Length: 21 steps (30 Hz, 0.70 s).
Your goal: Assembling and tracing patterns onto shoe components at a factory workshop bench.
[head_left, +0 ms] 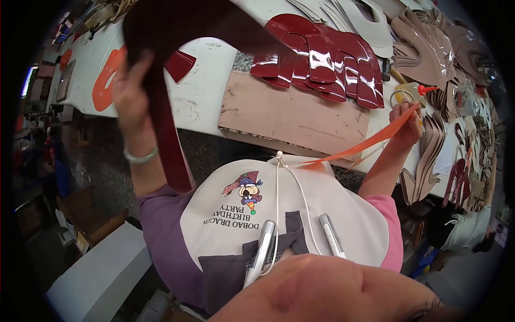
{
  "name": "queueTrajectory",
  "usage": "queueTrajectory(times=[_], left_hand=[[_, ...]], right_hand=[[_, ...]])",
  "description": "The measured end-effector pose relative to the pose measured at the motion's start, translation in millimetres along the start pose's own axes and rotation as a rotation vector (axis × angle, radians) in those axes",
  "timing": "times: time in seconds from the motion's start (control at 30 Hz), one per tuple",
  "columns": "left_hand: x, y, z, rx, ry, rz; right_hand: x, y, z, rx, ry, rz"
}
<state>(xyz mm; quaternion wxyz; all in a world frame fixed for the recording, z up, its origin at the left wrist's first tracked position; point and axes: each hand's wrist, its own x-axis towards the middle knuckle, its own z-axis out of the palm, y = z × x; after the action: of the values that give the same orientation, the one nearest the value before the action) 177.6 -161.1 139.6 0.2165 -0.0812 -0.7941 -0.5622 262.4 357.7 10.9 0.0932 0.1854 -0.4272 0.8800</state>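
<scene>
My left hand (130, 88) is raised at the upper left, gripping a large dark red curved leather piece (166, 32) that arches over the table and hangs down toward my lap. My right hand (406, 121) is at the right table edge, holding a long thin orange strip (365, 144) that runs down-left toward my apron. A row of several glossy dark red cut pieces (322, 56) lies overlapped on the table beyond a pinkish-brown board (292, 115).
Beige cut pieces (370, 24) and tan stacks (429, 45) sit at the back right. A small bottle with a red nozzle (416, 89) stands by my right hand. An orange cutout (104, 80) lies at left. A white box (102, 273) is on the floor.
</scene>
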Motion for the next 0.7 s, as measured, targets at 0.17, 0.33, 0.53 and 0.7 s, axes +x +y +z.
queueTrajectory(times=[0.17, 0.33, 0.53, 0.7], left_hand=[[-21.5, -34.7, 103.7, -0.561, -0.343, -0.581], [-31.8, -96.9, 105.4, -0.149, -0.326, -0.2], [-32.4, -58.2, 79.9, -0.731, -0.631, -0.76], [-63.5, -84.9, 96.6, -0.405, -0.556, -0.697]], right_hand=[[35.5, -9.5, 16.8, 0.045, -0.19, -0.023], [76.4, 17.7, 48.9, -0.235, 0.022, 0.054], [127.6, 111.5, 142.0, -0.928, 0.063, 0.405], [137.2, 162.1, 112.5, -0.998, -0.042, 0.451]])
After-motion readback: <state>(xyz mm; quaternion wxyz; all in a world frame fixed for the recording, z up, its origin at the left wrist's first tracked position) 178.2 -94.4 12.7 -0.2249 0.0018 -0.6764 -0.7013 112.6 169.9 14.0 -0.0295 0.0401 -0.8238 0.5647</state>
